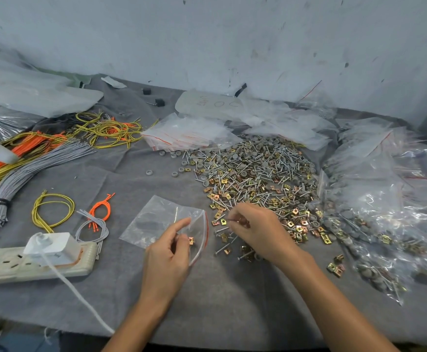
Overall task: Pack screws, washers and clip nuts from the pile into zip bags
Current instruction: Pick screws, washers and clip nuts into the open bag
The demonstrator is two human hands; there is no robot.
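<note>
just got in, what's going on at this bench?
A person is bagging hardware. The left hand holds a zip bag open on the grey cloth, a clip nut at its mouth. The right hand pinches what looks like a screw at the near edge of the pile. Filled bags lie to the right.

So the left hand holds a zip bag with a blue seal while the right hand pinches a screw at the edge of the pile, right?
Not quite. The head view shows the seal on the zip bag is red, not blue. Otherwise yes: the left hand holds it while the right hand pinches a screw at the edge of the pile.
</note>
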